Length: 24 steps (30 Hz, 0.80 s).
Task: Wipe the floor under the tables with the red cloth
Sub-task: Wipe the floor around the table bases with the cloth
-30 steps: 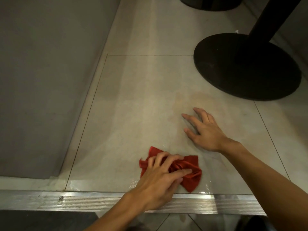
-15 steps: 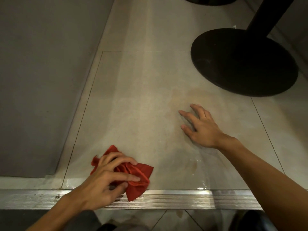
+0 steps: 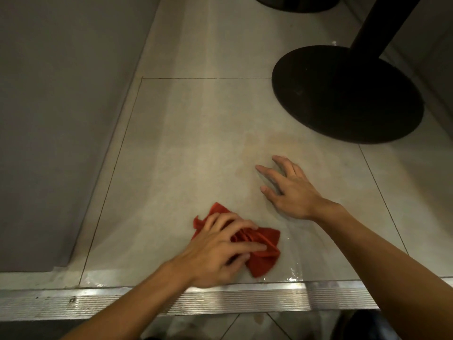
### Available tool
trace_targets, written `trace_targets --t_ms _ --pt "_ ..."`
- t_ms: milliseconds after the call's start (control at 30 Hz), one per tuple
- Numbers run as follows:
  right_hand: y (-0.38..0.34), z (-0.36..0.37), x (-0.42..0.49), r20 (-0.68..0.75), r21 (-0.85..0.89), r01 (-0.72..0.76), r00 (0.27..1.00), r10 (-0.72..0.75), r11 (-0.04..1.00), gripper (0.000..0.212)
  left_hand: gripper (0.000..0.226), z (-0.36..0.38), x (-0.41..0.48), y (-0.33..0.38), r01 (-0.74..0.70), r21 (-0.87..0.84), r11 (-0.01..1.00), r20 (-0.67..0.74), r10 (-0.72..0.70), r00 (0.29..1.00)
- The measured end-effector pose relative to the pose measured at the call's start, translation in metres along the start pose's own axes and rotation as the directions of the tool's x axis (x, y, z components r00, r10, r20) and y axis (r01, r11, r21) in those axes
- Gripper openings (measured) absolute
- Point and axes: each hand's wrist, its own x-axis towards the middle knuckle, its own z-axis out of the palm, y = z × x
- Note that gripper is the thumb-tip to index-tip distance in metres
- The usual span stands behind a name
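A crumpled red cloth [image 3: 266, 244] lies on the pale, wet-looking floor tile [image 3: 191, 148] near the front edge. My left hand [image 3: 215, 256] lies on top of it, fingers curled into the bunched fabric and holding it against the floor. To the right and slightly farther off, my right hand [image 3: 290, 192] rests flat on the tile with its fingers spread, holding nothing. The black round table base [image 3: 343, 94] sits beyond my right hand, its dark pole [image 3: 377, 28] rising toward the upper right.
A grey wall panel [image 3: 61, 119] runs along the left side of the tile. A ribbed metal threshold strip [image 3: 245, 301] crosses the front, just below my left hand. A second black base [image 3: 294, 2] shows at the top edge.
My left hand slid the red cloth left along the front edge, then back right to about the middle. My right hand has stayed planted on the tile.
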Motion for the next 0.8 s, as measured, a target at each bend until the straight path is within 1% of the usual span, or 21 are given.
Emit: trace_targets --t_ms 100,233,300,367,400,467,533,600,700,800 --pt "0.003 0.001 0.002 -0.014 -0.003 0.012 1.0 -0.012 1.0 0.052 0.033 -0.011 0.013 -0.031 0.111 0.024 0.994 -0.089 -0.108 0.99" --pt "0.003 0.003 0.002 -0.031 0.002 0.018 0.999 -0.018 1.0 0.052 0.035 -0.031 0.018 -0.072 0.294 0.008 0.956 -0.202 -0.286 0.937" --pt "0.002 0.003 0.002 -0.038 -0.003 0.013 0.999 -0.013 1.0 0.052 0.034 -0.034 0.013 -0.079 0.352 -0.022 0.936 -0.239 -0.347 0.907" --pt "0.0 0.003 0.002 -0.043 -0.005 0.014 0.999 -0.014 1.0 0.052 0.033 -0.032 0.003 -0.073 0.379 -0.035 0.925 -0.273 -0.373 0.886" --pt "0.0 0.003 0.001 -0.047 -0.005 0.016 0.999 -0.017 1.0 0.052 0.033 -0.029 -0.003 -0.066 0.376 -0.037 0.926 -0.273 -0.371 0.887" --pt "0.001 0.003 0.001 -0.052 0.0 0.026 0.998 -0.026 1.0 0.052 0.034 -0.021 -0.015 -0.044 0.329 -0.05 0.943 -0.226 -0.331 0.916" --pt "0.001 0.003 -0.001 -0.049 0.01 0.03 0.998 -0.03 0.999 0.051 0.035 -0.011 -0.027 -0.018 0.233 -0.058 0.971 -0.142 -0.239 0.961" --pt "0.002 0.002 -0.001 -0.045 0.015 0.032 0.999 -0.031 0.999 0.051 0.037 -0.002 -0.036 0.0 0.115 -0.042 0.992 -0.051 -0.118 0.992" --pt "0.002 0.0 -0.002 -0.042 0.01 0.041 0.998 -0.04 0.999 0.051 0.037 -0.003 -0.042 0.004 0.039 -0.072 0.997 0.032 -0.037 0.999" --pt "0.003 0.001 -0.002 -0.051 0.008 0.045 0.998 -0.045 0.999 0.051 0.034 -0.013 -0.041 -0.01 0.015 -0.084 0.996 0.029 -0.013 0.999"
